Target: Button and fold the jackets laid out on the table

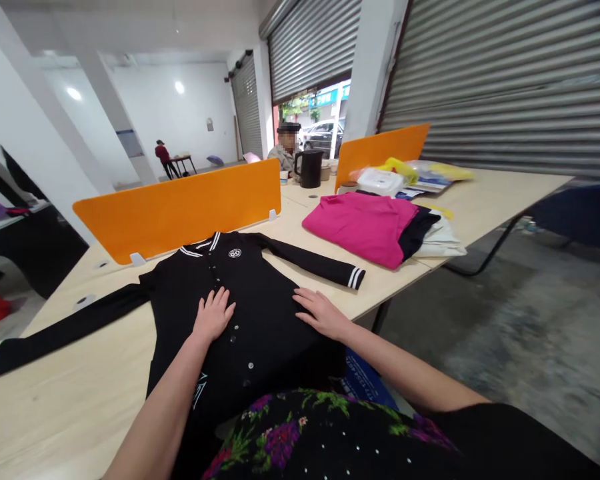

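Observation:
A black jacket (260, 287) with white-striped collar and cuffs lies spread front up on the table, its sleeves stretched out to both sides. Snap buttons run down its middle, and a round white emblem sits on the chest. My left hand (214, 315) rests flat on the jacket beside the button line, fingers extended. On the jacket's right side edge lies my right hand (324, 313), palm down with the fingers apart. Neither hand grips anything. The jacket's lower hem hangs toward my body and is partly hidden.
Folded pink cloth (363, 223) lies on dark and white fabrics at the right of the wooden table (25, 400). Orange dividers (190, 210) stand behind the jacket. Farther back are a black pitcher (310, 168), plastic packages (380, 180) and a seated person (284, 157).

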`<move>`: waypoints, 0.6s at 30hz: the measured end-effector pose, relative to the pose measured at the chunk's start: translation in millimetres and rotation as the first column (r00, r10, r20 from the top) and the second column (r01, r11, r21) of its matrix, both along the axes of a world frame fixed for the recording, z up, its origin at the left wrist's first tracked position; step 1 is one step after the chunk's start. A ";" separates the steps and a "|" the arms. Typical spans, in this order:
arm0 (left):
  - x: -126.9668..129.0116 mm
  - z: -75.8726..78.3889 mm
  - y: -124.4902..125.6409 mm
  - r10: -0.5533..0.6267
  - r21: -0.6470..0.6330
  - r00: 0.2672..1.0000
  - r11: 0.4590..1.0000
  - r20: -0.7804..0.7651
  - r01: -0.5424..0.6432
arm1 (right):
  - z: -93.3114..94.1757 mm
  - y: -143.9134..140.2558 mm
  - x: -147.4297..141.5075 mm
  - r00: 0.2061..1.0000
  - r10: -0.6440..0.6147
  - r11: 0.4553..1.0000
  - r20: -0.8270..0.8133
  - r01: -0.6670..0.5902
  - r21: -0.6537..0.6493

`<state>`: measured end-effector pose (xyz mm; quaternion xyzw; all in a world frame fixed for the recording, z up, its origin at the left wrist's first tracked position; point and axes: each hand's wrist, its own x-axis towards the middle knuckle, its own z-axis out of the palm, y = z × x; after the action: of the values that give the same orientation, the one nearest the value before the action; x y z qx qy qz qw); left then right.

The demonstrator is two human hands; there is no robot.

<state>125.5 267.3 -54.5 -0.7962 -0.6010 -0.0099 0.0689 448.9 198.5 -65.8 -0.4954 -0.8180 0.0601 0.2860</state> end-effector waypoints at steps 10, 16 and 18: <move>-0.1 2.9 4.3 0.000 -0.016 1.000 1.000 0.011 0.000 | -54.4 -85.3 54.5 0.834 -0.408 0.896 -0.371 0.289 -0.336; -0.2 5.4 3.2 0.009 -0.032 1.000 0.999 -0.006 -0.009 | -99.6 -56.4 39.4 0.818 -0.402 0.872 -0.411 0.205 -0.444; -1.4 5.3 2.8 0.004 -0.024 1.000 1.000 -0.028 -0.005 | -101.6 -46.3 36.2 0.806 -0.488 0.827 -0.335 0.305 -0.472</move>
<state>124.2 270.1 -49.2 -0.7957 -0.6019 0.0087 0.0678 485.1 152.2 -167.4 -0.6787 -0.5768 0.2725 0.3639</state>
